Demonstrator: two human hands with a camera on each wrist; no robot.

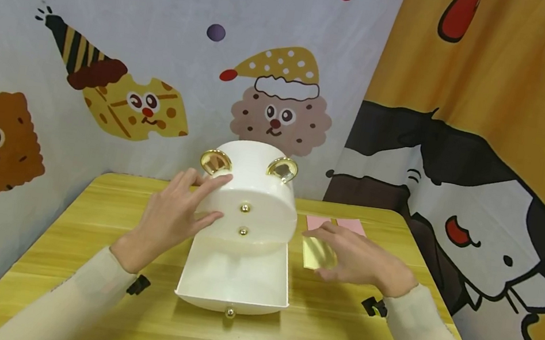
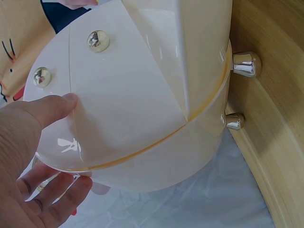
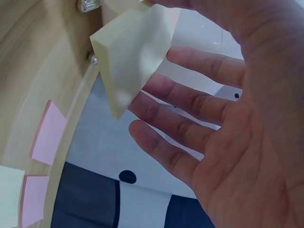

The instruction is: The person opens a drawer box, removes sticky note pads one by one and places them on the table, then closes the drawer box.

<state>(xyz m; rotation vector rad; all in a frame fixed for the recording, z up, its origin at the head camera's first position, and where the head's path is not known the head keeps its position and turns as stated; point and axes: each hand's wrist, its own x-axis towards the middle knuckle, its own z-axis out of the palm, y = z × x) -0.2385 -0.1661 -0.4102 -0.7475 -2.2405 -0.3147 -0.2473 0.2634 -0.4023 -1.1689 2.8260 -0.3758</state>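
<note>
A white drawer box (image 1: 252, 167) with two gold ears stands on the table, its bottom drawer (image 1: 236, 281) pulled out toward me and bare inside. My left hand (image 1: 169, 216) grips the box at its upper left side. In the left wrist view, the thumb (image 2: 57, 107) presses the front face and the other fingers curl behind the rim. To the right of the box, my right hand (image 1: 354, 257) holds a pale yellow sticky note pad (image 3: 130, 61) between thumb and fingertips. The pad is lifted and tilted, apart from the drawer.
Two pink sticky note pads (image 3: 50, 130) lie on the wooden table (image 1: 102, 227) behind my right hand. A pale pad (image 3: 9, 197) lies beside them in the right wrist view. Printed cartoon curtains (image 1: 166, 33) hang close behind the table and along its right side.
</note>
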